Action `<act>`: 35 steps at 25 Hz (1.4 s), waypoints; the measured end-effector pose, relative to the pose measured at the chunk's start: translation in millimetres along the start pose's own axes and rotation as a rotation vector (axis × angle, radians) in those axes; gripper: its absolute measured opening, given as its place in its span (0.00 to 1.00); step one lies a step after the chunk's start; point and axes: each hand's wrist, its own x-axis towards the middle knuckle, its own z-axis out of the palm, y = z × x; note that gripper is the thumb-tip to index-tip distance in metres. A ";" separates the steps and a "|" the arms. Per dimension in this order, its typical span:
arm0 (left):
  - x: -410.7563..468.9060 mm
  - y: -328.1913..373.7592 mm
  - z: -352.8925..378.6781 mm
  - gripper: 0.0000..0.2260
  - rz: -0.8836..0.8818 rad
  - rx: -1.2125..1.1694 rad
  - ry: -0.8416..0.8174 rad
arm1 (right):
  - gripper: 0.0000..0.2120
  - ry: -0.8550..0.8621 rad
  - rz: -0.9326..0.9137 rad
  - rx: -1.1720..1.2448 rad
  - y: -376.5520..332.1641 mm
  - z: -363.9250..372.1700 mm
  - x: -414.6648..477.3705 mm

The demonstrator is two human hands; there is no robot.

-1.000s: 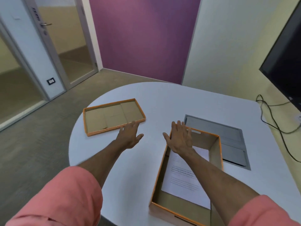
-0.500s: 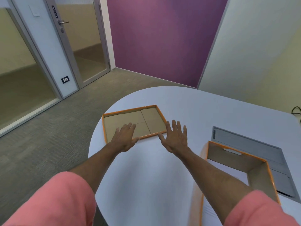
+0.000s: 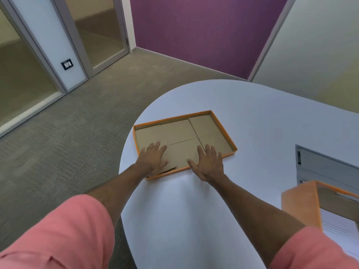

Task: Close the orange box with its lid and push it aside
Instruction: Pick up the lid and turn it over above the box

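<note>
The orange lid (image 3: 206, 131) lies upside down near the table's left rounded end, its brown cardboard inside facing up. My left hand (image 3: 154, 161) is spread flat over the lid's near left corner, fingers inside the rim. My right hand (image 3: 208, 164) is spread over the lid's near edge, fingers reaching inside and thumb by the rim. Neither hand has closed on the lid. The open orange box (image 3: 300, 202) stands at the right edge of view, partly cut off, with white printed paper (image 3: 338, 228) inside.
The white table (image 3: 194, 220) ends in a curved edge just left of the lid, with carpet floor below. A grey metal cable hatch (image 3: 326, 167) is set into the table behind the box. Glass doors and a purple wall stand beyond.
Both hands have reached forward from in front of the lid onto it. My view has swung left, so the box has slid to the right edge.
</note>
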 end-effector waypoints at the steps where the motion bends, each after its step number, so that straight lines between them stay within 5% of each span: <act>1: 7.9 -2.3 6.4 0.29 0.006 -0.001 -0.018 | 0.36 -0.022 0.003 0.017 -2.8 8.8 7.0; 8: 51.8 -8.7 43.8 0.31 0.034 -0.050 -0.075 | 0.35 -0.167 0.029 0.106 -8.3 50.2 43.4; 15: 33.3 29.9 71.0 0.31 0.017 0.084 0.018 | 0.31 -0.314 -0.138 -0.096 44.7 44.9 46.4; 24: 29.9 79.7 74.4 0.26 0.498 0.367 0.228 | 0.32 -0.457 -0.195 -0.354 135.2 10.7 28.5; 30: 79.1 42.9 28.9 0.35 0.093 -0.019 0.047 | 0.36 -0.033 0.312 0.257 126.8 16.6 13.5; 35: 95.0 43.1 4.2 0.39 -0.250 -0.736 -0.100 | 0.28 -0.059 0.652 0.651 118.5 27.2 13.1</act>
